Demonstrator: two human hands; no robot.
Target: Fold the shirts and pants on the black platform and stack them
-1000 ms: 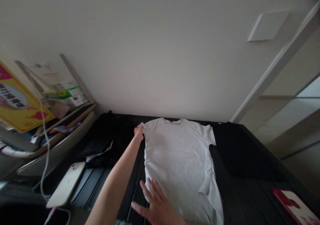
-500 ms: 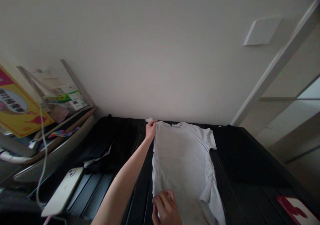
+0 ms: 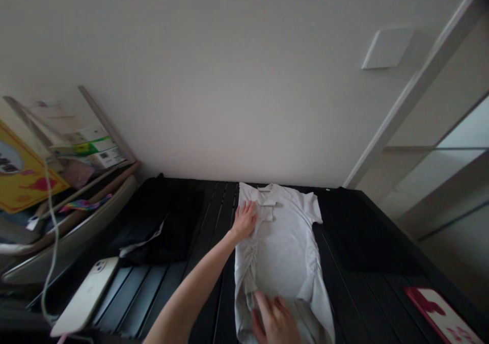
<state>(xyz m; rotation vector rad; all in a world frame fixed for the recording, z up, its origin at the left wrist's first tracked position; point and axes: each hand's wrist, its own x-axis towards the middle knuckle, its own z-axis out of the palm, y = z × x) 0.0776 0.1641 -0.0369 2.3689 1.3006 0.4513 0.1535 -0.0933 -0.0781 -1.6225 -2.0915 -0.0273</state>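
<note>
Along the left edge of the black slatted counter [image 3: 210,221] lie a white smartphone [image 3: 86,295] and a folded black garment [image 3: 156,221]. My open left hand [image 3: 244,220] presses flat on the pale grey T-shirt [image 3: 282,242], mid-counter, collar far. My right hand [image 3: 275,321] rests open on its lower end. A red-and-white card [image 3: 439,316] sits near the right corner.

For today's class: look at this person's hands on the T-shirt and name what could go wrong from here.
The gathers in the shirt beside the left hand could get pressed in as creases. The flap by the collar might shift if that hand drags across it. The right hand might pull the lower shirt askew, since the cloth there looks rumpled.
</note>
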